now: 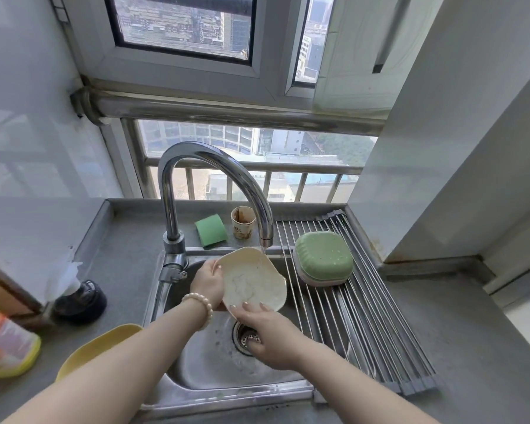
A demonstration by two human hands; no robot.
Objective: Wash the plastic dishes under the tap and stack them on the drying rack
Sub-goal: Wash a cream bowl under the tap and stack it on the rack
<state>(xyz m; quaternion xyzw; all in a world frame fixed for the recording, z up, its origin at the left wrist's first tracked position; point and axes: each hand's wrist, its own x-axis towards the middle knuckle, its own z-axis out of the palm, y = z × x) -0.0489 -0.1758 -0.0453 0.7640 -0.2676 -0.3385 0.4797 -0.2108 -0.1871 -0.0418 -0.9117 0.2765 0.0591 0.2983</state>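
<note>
Cream dish (251,280): held tilted over the sink (214,362), top rim under the tap (214,179) spout, water running onto it. Left hand (207,283) grips the dish's left edge, thumb on the rim. Right hand (266,335) holds the lower edge, fingers (248,307) laid straight on the inner face, thumb side hidden. Drain (247,336) partly behind right hand. Drying rack (364,325) spans sink's right side, w/ green dish (323,260) upside down on another dish. Behind tap: green sponge (211,230), stained paper cup (243,222). Left worktop (117,261): yellow dish (95,347), near sink edge; bottle (6,344).
</note>
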